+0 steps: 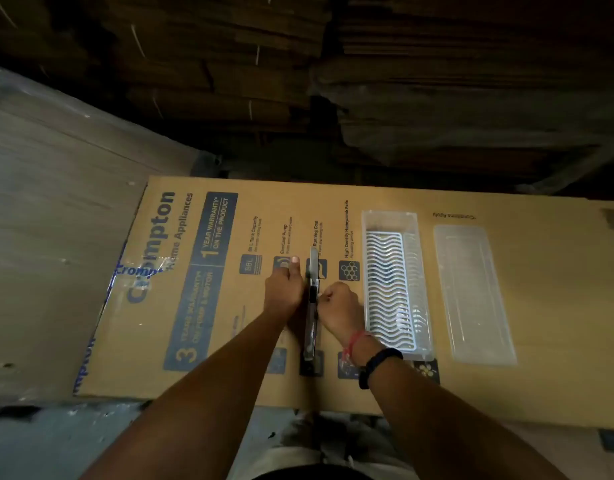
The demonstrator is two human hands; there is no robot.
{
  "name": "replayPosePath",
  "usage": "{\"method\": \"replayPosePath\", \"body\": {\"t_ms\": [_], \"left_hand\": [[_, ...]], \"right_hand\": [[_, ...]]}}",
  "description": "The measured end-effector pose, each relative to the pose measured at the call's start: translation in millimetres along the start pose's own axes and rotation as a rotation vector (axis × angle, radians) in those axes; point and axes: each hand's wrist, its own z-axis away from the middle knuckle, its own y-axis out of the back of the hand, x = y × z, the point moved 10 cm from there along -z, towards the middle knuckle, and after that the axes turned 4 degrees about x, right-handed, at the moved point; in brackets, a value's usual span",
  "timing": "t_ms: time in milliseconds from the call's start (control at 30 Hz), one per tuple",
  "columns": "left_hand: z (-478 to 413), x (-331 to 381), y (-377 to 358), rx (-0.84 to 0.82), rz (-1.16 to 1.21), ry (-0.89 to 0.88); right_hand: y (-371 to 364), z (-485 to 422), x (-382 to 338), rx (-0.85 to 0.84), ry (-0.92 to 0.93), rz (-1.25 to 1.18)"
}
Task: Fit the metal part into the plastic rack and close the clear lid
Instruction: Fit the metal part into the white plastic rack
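A long narrow metal part (313, 271) stands on edge on the cardboard box (558, 306), pointing away from me. My left hand (285, 289) presses against its left side with the thumb stretched forward. My right hand (338, 306) is curled against its right side. To the right lies the white plastic rack (388, 289) with wavy slots, inside a clear tray (390, 220). Further right the clear lid (472, 292) lies flat on the box, apart from the rack.
The large printed cardboard box serves as the work surface. Stacked dark cardboard (333, 81) rises behind it. A pale wrapped surface (56, 202) lies to the left. The box's near edge is close to my body.
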Motion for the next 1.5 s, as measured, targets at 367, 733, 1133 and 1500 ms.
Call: {"method": "replayPosePath", "body": {"t_ms": [367,733,1133,1500], "left_hand": [[0.3,-3.9,-7.1,-0.057,-0.097,0.085],[4.3,-14.2,-17.9,-0.157,0.382,0.266],[-6.6,13.0,-18.6,-0.214,0.696,0.341],[-17.4,47.7,-9.7,-0.096,0.488,0.101]], "right_hand": [[-1.4,-4.0,4.7,0.021,-0.174,-0.185],[-3.1,-7.5,6.2,-0.015,-0.187,-0.316],[9.5,-4.2,-8.9,-0.032,-0.06,-0.508],[9.2,10.9,2.2,-0.126,-0.043,-0.494]]}}
